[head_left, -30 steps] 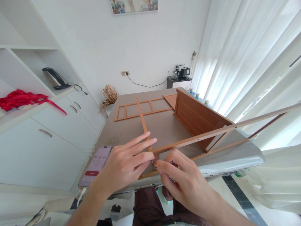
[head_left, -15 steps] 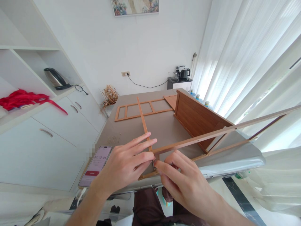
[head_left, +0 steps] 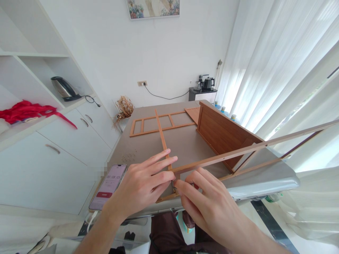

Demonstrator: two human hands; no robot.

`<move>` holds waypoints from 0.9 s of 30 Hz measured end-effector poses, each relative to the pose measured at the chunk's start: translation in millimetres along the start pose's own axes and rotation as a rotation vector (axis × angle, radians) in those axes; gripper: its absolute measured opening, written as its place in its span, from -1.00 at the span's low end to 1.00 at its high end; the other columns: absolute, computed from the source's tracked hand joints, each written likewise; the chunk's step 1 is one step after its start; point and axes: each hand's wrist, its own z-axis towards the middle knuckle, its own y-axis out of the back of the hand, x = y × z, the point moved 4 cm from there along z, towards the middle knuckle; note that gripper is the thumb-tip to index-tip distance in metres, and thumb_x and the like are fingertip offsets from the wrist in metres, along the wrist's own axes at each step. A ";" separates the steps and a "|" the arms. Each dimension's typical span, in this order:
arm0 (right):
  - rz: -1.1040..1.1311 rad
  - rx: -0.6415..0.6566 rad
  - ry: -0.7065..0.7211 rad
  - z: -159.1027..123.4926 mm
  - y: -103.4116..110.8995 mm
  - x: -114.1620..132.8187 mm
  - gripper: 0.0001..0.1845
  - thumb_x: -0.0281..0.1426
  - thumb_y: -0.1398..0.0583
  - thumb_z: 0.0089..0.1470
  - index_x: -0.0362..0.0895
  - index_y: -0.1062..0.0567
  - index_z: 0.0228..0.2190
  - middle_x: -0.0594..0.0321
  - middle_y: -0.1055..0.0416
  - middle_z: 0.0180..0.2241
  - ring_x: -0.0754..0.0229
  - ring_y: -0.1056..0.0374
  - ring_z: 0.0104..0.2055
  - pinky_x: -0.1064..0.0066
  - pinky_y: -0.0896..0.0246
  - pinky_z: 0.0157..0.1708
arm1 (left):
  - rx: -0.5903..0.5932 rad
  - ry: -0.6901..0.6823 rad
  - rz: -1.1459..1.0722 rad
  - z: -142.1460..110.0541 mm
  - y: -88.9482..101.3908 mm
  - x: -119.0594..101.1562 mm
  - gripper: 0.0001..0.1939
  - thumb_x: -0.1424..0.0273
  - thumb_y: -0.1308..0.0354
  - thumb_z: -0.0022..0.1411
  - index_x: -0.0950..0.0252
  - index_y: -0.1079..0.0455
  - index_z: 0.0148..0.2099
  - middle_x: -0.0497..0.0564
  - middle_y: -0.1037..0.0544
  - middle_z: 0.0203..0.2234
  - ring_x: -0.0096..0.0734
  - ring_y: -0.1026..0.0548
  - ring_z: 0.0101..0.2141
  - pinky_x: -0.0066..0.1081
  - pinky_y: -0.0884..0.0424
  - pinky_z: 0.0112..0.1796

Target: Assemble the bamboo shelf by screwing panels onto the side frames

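At the near table edge, my right hand (head_left: 208, 199) pinches a thin, bent metal hex key (head_left: 173, 183), mostly hidden by the fingers. My left hand (head_left: 140, 181) steadies the corner of a wooden frame (head_left: 219, 156), its index fingertip beside the key and its thumb largely hidden. Its other fingers reach over a narrow wooden slat (head_left: 160, 131) that runs away from me at this corner. The frame's long rails stretch to the right, past the table. Behind them a brown wooden panel (head_left: 225, 135) stands on edge.
A ladder-like wooden frame (head_left: 152, 131) lies flat at the back of the table (head_left: 185, 141). Several small metal fasteners (head_left: 129, 156) are scattered left of my left hand. A phone (head_left: 108, 187) showing a timer rests at the left edge, with a white cable attached.
Both hands keep almost the same place and grip at the corner. The view shifts very slightly, and the phone's timer goes from 8:04 to 8:05.
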 end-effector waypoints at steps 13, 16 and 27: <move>0.477 0.176 -0.205 -10.1 -35.6 -9.5 -0.83 -0.49 0.01 0.41 -0.08 -0.35 -0.21 0.27 -0.44 -0.30 0.22 -0.43 -0.24 0.43 -0.28 -0.22 | 0.015 0.021 -0.007 -2.2 -0.6 -0.1 -0.76 0.63 -0.13 0.33 0.18 -0.43 -0.09 -0.06 -0.50 0.21 -0.20 -0.33 0.31 -0.30 -0.55 0.05; 0.608 0.151 -0.256 -11.2 -37.5 -8.1 -0.84 -0.48 -0.01 0.39 -0.07 -0.35 -0.22 0.29 -0.47 -0.30 0.27 -0.43 -0.27 0.48 -0.30 -0.24 | 0.013 0.020 -0.012 -1.7 -0.4 0.1 -0.76 0.63 -0.13 0.33 0.17 -0.43 -0.09 -0.06 -0.51 0.20 -0.21 -0.34 0.31 -0.32 -0.56 0.02; 0.356 -0.046 -0.036 -14.4 -23.2 -5.5 -0.82 -0.54 -0.09 0.33 -0.10 -0.45 -0.13 0.23 -0.38 -0.30 0.21 -0.25 -0.28 0.40 -0.24 -0.27 | 0.017 0.007 -0.004 -1.3 -0.6 -0.5 -0.79 0.60 -0.16 0.34 0.18 -0.42 -0.09 -0.04 -0.51 0.20 -0.20 -0.33 0.31 -0.30 -0.56 0.04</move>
